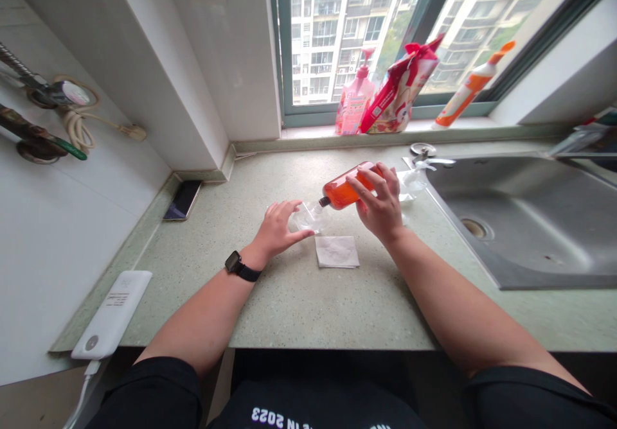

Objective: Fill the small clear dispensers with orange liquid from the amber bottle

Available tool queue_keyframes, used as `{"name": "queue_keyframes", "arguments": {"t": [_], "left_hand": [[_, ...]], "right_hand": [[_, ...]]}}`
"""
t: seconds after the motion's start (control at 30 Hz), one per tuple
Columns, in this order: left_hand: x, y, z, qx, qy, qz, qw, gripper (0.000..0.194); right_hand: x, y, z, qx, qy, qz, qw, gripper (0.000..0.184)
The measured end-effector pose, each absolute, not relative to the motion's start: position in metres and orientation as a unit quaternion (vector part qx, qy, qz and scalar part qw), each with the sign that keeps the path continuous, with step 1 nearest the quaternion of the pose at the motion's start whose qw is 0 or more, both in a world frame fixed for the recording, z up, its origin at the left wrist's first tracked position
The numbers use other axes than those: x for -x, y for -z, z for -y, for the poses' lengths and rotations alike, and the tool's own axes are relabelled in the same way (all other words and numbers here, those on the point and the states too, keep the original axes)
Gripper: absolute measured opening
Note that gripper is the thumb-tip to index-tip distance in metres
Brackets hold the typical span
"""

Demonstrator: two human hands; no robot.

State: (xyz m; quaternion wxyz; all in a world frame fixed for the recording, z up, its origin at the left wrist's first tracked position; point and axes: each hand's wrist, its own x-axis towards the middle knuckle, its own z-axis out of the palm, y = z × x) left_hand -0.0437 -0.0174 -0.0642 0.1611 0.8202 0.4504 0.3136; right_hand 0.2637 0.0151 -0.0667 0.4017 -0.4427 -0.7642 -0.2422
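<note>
My right hand (383,207) is wrapped round a bottle of orange-red liquid (340,191). The bottle lies tilted on its side in the air, its dark neck pointing left and down. Just beneath that neck is a clear plastic container (311,217), see-through enough that its exact shape is hard to make out. Thumb and fingers of my left hand (278,228) are closed on the container's left side. A folded white tissue (337,252) lies on the counter in front of the container.
A steel sink (525,275) is set into the counter (289,313) at right. Behind, a pink pump bottle (355,101), a red bag (400,92) and an orange-white bottle (470,92) line the windowsill. A phone (183,200) and a white power bank (113,313) lie at left.
</note>
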Motion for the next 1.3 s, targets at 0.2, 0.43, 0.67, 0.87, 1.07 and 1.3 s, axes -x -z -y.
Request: {"name": "queue_keyframes", "arguments": {"t": [0.2, 0.43, 0.67, 0.87, 1.07, 1.3], "left_hand": [[0.0435, 0.0651, 0.0169, -0.821, -0.314, -0.450, 0.158, 0.072], [0.0434, 0.0645, 0.0170, -0.819, -0.316, -0.451, 0.161, 0.073], [0.0434, 0.0641, 0.0177, -0.820, -0.312, -0.452, 0.160, 0.072], [0.0434, 0.0644, 0.0174, -0.821, -0.311, -0.451, 0.160, 0.071], [0.0437, 0.0639, 0.0179, -0.823, -0.310, -0.449, 0.158, 0.072], [0.0431, 0.0651, 0.0181, -0.824, -0.306, -0.454, 0.147, 0.072]], "right_hand": [[-0.2658, 0.0687, -0.0160, 0.451, 0.227, 0.768, 0.393, 0.096], [-0.2640, 0.0676, -0.0151, 0.447, 0.241, 0.764, 0.398, 0.093], [-0.2650, 0.0677, -0.0159, 0.441, 0.234, 0.769, 0.399, 0.092], [-0.2633, 0.0661, -0.0149, 0.437, 0.244, 0.768, 0.400, 0.093], [-0.2655, 0.0689, -0.0161, 0.457, 0.217, 0.770, 0.388, 0.093], [-0.2637, 0.0664, -0.0154, 0.435, 0.235, 0.770, 0.404, 0.095]]}}
